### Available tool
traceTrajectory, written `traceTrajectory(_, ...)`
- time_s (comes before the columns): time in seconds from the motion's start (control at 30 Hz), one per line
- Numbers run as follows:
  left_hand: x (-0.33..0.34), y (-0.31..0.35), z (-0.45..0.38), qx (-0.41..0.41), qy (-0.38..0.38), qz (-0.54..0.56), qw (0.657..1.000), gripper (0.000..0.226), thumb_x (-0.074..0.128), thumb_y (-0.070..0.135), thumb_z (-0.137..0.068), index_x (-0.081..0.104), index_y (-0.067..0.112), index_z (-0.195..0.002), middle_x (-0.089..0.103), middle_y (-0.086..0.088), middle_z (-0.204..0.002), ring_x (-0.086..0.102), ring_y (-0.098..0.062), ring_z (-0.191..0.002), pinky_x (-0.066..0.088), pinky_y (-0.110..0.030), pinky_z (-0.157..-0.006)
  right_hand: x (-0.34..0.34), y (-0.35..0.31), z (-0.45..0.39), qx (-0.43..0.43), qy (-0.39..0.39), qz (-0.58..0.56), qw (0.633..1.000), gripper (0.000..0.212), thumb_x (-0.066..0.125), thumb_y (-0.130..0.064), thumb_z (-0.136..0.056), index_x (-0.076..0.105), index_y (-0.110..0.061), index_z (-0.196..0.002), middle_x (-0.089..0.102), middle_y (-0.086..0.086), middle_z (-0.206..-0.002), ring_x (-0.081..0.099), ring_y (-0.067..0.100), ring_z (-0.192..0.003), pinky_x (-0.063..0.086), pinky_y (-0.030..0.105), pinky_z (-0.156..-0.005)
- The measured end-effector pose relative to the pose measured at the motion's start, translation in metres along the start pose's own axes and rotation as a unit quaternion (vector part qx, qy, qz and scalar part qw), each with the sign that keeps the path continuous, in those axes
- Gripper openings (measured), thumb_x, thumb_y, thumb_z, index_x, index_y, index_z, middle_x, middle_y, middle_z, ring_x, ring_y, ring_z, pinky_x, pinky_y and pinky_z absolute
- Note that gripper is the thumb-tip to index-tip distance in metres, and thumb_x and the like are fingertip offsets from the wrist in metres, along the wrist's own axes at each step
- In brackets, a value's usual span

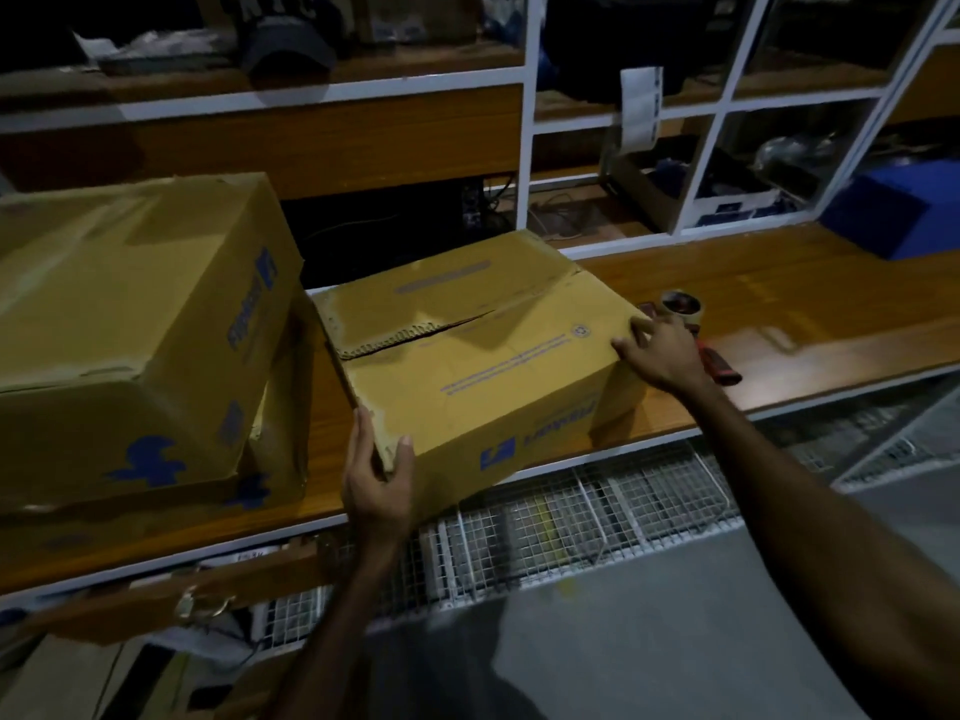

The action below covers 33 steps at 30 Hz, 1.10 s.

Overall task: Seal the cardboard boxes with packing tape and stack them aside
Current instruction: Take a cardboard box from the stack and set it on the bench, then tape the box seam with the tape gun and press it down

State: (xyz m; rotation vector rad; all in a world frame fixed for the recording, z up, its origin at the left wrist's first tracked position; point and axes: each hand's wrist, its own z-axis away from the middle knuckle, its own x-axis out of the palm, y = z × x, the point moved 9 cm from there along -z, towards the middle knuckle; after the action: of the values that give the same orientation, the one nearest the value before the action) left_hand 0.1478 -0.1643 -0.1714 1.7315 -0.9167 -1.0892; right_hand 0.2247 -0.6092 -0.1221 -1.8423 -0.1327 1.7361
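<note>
An unsealed box (483, 356) sits on the wooden counter (779, 288), its top flaps meeting along a seam that gapes slightly at the left end. The left hand (376, 478) grips the box's near-left corner, thumb and fingers curled round the edge; the right hand (660, 350) rests on the far-right corner, fingers spread over the cardboard. A tape dispenser (691, 324) lies just beyond that hand. Two stacked boxes (135, 324) stand to the left. Squaring the box and pressing the flaps flush before taping would likely give a clean seal.
</note>
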Motion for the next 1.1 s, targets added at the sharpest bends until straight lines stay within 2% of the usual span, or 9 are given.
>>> traceTrajectory(0.17, 0.016, 0.004, -0.043, -0.005, -0.066, 0.028, 0.997, 0.062, 0.058, 0.021, -0.107, 0.031, 0.019, -0.163, 0.034, 0.003, -0.167, 0.033, -0.007, -0.150, 0.035, -0.035, -0.122, 0.004, 0.031, 0.033, 0.033, 0.076, -0.026, 0.996, 0.064, 0.056, -0.053, -0.105, 0.050, -0.014, -0.155, 0.038, 0.023, -0.152, 0.043, 0.045, -0.137, 0.042, 0.057, -0.112)
traceTrajectory(0.33, 0.042, 0.011, -0.063, -0.020, -0.073, 0.033, 0.997, 0.064, 0.059, 0.015, -0.106, 0.032, 0.016, -0.163, 0.044, 0.007, -0.155, 0.047, 0.003, -0.130, 0.043, -0.001, -0.091, 0.002, 0.052, 0.042, 0.025, 0.123, -0.067, 0.990, 0.064, 0.055, -0.054, -0.105, 0.049, -0.015, -0.155, 0.035, 0.019, -0.157, 0.044, 0.044, -0.139, 0.043, 0.055, -0.112)
traceTrajectory(0.5, 0.057, 0.011, -0.071, -0.017, -0.035, -0.036, 0.999, 0.071, 0.067, 0.031, -0.101, 0.035, 0.015, -0.162, 0.045, -0.003, -0.160, 0.044, -0.019, -0.144, 0.042, -0.036, -0.114, 0.001, 0.073, 0.024, 0.013, 0.113, -0.121, 0.986, 0.067, 0.057, -0.061, -0.102, 0.049, -0.021, -0.155, 0.037, 0.010, -0.156, 0.051, 0.038, -0.135, 0.051, 0.058, -0.108)
traceTrajectory(0.63, 0.067, 0.033, -0.073, 0.049, -0.016, -0.255, 0.966, 0.073, 0.053, 0.051, -0.091, 0.051, 0.013, -0.152, 0.029, -0.013, -0.169, 0.030, -0.039, -0.152, 0.029, -0.059, -0.121, -0.005, 0.083, 0.007, -0.040, 0.099, -0.141, 0.984, 0.064, 0.057, -0.059, -0.102, 0.051, -0.024, -0.155, 0.043, 0.005, -0.151, 0.054, 0.024, -0.126, 0.055, 0.047, -0.100)
traceTrajectory(0.73, 0.091, 0.070, -0.067, 0.149, -0.010, -0.389, 0.909, 0.067, 0.054, 0.057, -0.089, 0.059, 0.018, -0.143, 0.029, -0.017, -0.167, 0.028, -0.041, -0.151, 0.023, -0.063, -0.119, -0.009, 0.104, -0.008, -0.085, 0.075, -0.225, 0.968, 0.060, 0.054, -0.062, -0.104, 0.055, -0.026, -0.153, 0.054, -0.001, -0.147, 0.056, 0.015, -0.127, 0.055, 0.040, -0.098)
traceTrajectory(0.83, 0.145, 0.100, -0.056, 0.202, -0.089, -0.414, 0.883, 0.074, 0.048, 0.068, -0.089, 0.057, 0.024, -0.147, 0.036, -0.015, -0.164, 0.030, -0.035, -0.151, 0.023, -0.062, -0.120, -0.008, 0.146, -0.047, -0.079, 0.060, -0.266, 0.959, 0.061, 0.044, -0.071, -0.103, 0.060, -0.031, -0.146, 0.066, -0.005, -0.141, 0.061, 0.013, -0.129, 0.057, 0.048, -0.102)
traceTrajectory(0.93, 0.207, 0.113, -0.040, 0.229, -0.175, -0.448, 0.846, 0.079, 0.041, 0.077, -0.091, 0.046, 0.032, -0.156, 0.031, -0.008, -0.169, 0.026, -0.028, -0.155, 0.019, -0.062, -0.123, 0.000, 0.179, -0.091, -0.062, 0.029, -0.148, 0.987, 0.057, 0.037, -0.066, -0.107, 0.056, -0.032, -0.149, 0.066, 0.007, -0.133, 0.062, 0.024, -0.121, 0.055, 0.051, -0.101)
traceTrajectory(1.03, 0.242, 0.117, -0.033, 0.219, -0.217, -0.462, 0.832, 0.086, 0.027, 0.086, -0.091, 0.042, 0.034, -0.158, 0.036, -0.004, -0.167, 0.030, -0.025, -0.154, 0.014, -0.063, -0.125, 0.014, 0.191, -0.125, -0.058, -0.044, 0.046, 0.996, 0.061, 0.053, -0.048, -0.107, 0.033, -0.032, -0.162, 0.052, 0.023, -0.136, 0.057, 0.038, -0.118, 0.053, 0.049, -0.097)
traceTrajectory(1.1, 0.257, 0.119, -0.029, 0.229, -0.233, -0.469, 0.821, 0.089, 0.020, 0.088, -0.091, 0.042, 0.033, -0.158, 0.040, -0.003, -0.164, 0.034, -0.023, -0.152, 0.012, -0.061, -0.126, 0.022, 0.191, -0.140, -0.054, -0.098, 0.068, 0.991, 0.065, 0.057, -0.044, -0.106, 0.026, -0.035, -0.163, 0.046, 0.023, -0.144, 0.060, 0.039, -0.118, 0.056, 0.052, -0.096)
